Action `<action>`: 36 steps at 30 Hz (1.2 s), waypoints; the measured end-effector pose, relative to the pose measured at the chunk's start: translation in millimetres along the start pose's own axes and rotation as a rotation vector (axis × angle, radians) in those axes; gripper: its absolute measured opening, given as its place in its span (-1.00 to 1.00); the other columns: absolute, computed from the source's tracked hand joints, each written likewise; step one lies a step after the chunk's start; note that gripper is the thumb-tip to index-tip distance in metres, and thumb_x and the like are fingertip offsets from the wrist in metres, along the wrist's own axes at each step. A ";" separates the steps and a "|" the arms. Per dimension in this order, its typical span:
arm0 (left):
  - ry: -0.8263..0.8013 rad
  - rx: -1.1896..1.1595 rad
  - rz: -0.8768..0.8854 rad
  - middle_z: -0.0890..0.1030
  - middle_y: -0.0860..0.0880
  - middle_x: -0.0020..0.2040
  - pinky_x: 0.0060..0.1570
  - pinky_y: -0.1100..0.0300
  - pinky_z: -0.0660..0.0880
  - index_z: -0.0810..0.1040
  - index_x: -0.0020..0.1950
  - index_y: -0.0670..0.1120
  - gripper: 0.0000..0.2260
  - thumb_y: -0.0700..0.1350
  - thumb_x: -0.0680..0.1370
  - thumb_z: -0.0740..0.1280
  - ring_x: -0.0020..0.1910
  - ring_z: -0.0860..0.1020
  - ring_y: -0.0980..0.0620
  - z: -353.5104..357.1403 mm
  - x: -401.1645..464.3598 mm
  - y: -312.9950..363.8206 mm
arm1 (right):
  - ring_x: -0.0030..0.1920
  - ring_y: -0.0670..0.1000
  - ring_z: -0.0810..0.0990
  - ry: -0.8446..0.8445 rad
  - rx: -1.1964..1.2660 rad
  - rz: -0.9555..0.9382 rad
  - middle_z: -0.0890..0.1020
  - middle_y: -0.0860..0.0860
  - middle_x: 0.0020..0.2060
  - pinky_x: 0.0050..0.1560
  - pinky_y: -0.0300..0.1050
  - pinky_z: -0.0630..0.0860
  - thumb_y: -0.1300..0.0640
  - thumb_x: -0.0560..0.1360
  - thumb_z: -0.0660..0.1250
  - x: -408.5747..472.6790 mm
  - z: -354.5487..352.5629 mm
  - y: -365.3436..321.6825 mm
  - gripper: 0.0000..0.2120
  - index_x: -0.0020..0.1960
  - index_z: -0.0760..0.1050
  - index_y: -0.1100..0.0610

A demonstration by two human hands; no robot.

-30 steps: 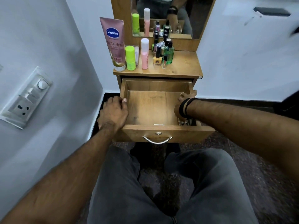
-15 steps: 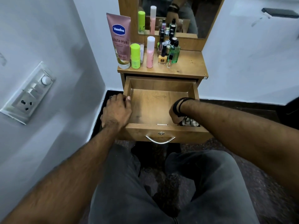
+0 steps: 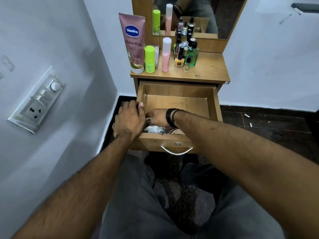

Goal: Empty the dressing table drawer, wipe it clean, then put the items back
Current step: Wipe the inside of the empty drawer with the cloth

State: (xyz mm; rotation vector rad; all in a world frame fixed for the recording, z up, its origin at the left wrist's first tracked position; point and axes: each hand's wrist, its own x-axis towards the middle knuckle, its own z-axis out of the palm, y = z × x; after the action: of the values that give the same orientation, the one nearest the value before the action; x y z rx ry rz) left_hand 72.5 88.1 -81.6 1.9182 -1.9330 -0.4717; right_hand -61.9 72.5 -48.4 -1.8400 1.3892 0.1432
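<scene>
Drawer (image 3: 177, 94) pulled out toward me from under the bench (image 3: 207, 69), its back half bare wood. My left hand (image 3: 129, 119) rests over the drawer's left wall near the front corner, fingers curled across the rim; I judge it steadies the drawer while the other hand works. My right hand (image 3: 158, 117), a black band on its wrist, reaches across into the drawer's front left corner, knuckles up. Its fingers are hidden behind the left hand, so I cannot tell whether they hold anything. Just below it, against the drawer's front wall, lies a whitish crumpled thing (image 3: 153, 129) with dark cords (image 3: 170, 131) beside it; whether cloth or packet I cannot tell.

Above the drawer, along the bench's back, stand a pink tube (image 3: 134, 42), a green stick (image 3: 149, 59), a pink spray (image 3: 166, 54) and a cluster of small bottles (image 3: 186, 52), likely set there to empty the drawer. A mirror (image 3: 198, 16) rises behind them. Left of the drawer a wall sits close, with a switch panel (image 3: 38, 99). My own right forearm crosses the drawer's front and hides its front right corner.
</scene>
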 end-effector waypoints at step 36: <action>-0.592 -0.868 -0.339 0.70 0.13 0.13 0.04 0.00 0.39 0.59 0.21 0.10 -0.61 0.28 0.49 0.42 0.04 0.68 0.03 -12.2 -11.0 109.5 | 0.19 0.19 0.60 0.116 1.821 -0.091 0.62 0.17 0.23 0.16 0.22 0.53 0.03 0.53 0.11 -85.2 -34.3 100.1 -0.55 0.33 0.51 0.12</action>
State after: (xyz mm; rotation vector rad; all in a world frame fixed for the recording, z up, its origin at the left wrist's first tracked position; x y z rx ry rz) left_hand -17.3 101.0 -17.9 1.5664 -1.2682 -1.7908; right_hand -192.3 107.8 -33.3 -0.3248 0.7999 -0.9708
